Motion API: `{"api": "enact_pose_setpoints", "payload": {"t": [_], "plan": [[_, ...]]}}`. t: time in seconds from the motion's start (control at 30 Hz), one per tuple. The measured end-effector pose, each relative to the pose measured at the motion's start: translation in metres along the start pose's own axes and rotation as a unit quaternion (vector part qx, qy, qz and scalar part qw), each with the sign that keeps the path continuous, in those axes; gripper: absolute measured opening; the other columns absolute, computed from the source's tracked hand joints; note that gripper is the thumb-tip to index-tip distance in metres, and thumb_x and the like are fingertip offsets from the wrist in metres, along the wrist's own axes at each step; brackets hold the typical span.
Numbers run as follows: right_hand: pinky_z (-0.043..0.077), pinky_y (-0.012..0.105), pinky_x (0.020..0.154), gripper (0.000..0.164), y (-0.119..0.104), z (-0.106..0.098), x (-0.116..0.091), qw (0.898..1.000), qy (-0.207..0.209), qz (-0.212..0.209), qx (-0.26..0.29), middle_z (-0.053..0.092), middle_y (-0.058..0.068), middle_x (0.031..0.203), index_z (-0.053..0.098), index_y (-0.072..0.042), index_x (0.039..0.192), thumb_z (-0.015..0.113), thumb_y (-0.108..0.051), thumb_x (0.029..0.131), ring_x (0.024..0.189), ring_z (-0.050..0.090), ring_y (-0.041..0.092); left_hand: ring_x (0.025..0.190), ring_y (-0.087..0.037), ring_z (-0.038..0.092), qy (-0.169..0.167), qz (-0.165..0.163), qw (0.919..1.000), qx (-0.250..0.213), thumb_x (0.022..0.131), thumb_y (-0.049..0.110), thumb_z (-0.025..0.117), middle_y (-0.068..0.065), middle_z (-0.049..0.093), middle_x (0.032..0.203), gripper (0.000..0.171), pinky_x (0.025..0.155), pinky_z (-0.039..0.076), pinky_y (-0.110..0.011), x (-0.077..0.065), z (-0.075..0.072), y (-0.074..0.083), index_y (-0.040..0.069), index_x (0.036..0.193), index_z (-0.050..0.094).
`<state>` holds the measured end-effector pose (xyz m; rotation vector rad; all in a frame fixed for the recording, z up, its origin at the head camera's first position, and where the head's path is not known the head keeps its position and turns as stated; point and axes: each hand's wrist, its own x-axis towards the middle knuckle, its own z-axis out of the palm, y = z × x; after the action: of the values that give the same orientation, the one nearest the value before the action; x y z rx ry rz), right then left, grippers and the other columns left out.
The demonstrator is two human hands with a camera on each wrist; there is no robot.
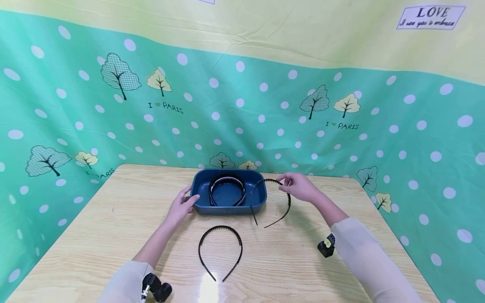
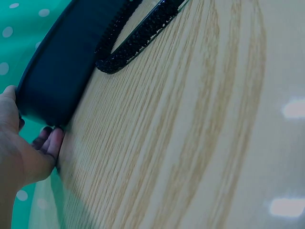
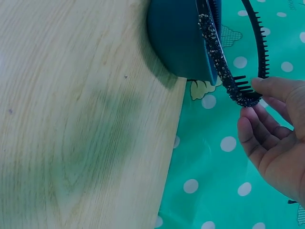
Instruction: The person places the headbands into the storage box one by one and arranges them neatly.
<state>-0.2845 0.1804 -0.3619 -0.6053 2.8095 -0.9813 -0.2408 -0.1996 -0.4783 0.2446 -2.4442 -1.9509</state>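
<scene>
A blue rectangular tub (image 1: 227, 210) stands near the table's back edge with black headbands (image 1: 211, 193) inside; how many overlap there I cannot tell. My left hand (image 1: 183, 205) holds the tub's left end, thumb at the rim, as the left wrist view also shows. My right hand (image 1: 299, 186) pinches a black toothed headband (image 1: 289, 200) by its curve, beside and partly in front of the tub's right end. Up close in the right wrist view, glittery stones cover this headband's (image 3: 217, 55) outer side. Another black headband (image 1: 220, 227) lies on the table in front of the tub.
The wooden table (image 1: 295, 269) runs back to a green dotted cloth (image 1: 242, 126) that hangs behind and at both sides. Small black cameras (image 1: 162, 291) are strapped at both wrists. Bright light reflects off the table's front.
</scene>
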Motion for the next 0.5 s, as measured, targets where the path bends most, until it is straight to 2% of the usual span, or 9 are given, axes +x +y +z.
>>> {"api": "enact_pose_setpoints", "payload": {"t": [0.13,0.3,0.43,0.5], "plan": [[0.041,0.029,0.056,0.026,-0.004,-0.001,0.002,1.0,0.008,-0.005,0.006,0.055,0.007,0.079,0.064,-0.004,0.113,0.062,-0.013,0.088,0.067,0.047,0.017,0.1,-0.018,0.058,0.001,0.013,0.9999,-0.005,0.09,0.04,0.059,-0.026,0.05,0.133,0.066,0.077,0.053,-0.024,-0.001,0.0,-0.002,0.014,0.145,0.033],[0.042,0.028,0.057,0.026,-0.008,-0.001,0.008,1.0,0.021,-0.009,0.007,0.055,0.007,0.078,0.064,-0.005,0.112,0.063,-0.013,0.088,0.066,0.048,0.017,0.095,-0.019,0.061,0.003,0.045,0.9989,-0.011,0.088,0.045,0.06,-0.031,0.051,0.128,0.071,0.072,0.053,-0.024,-0.004,-0.002,-0.002,0.011,0.144,0.034],[0.042,0.028,0.057,0.026,-0.009,0.001,0.013,1.0,0.027,-0.005,0.0,0.056,0.006,0.079,0.064,-0.005,0.113,0.063,-0.015,0.088,0.068,0.049,0.017,0.102,-0.022,0.059,-0.001,0.02,0.9998,-0.005,0.09,0.042,0.058,-0.028,0.049,0.132,0.068,0.077,0.053,-0.024,-0.002,-0.001,-0.001,0.012,0.145,0.032],[0.042,0.028,0.057,0.026,-0.009,0.002,0.016,1.0,0.029,-0.001,-0.003,0.057,0.006,0.08,0.064,-0.006,0.113,0.063,-0.016,0.089,0.068,0.05,0.017,0.1,-0.018,0.059,-0.001,0.011,0.9999,-0.005,0.092,0.038,0.057,-0.027,0.049,0.133,0.064,0.078,0.052,-0.024,-0.001,-0.001,0.001,0.013,0.146,0.031]]}}
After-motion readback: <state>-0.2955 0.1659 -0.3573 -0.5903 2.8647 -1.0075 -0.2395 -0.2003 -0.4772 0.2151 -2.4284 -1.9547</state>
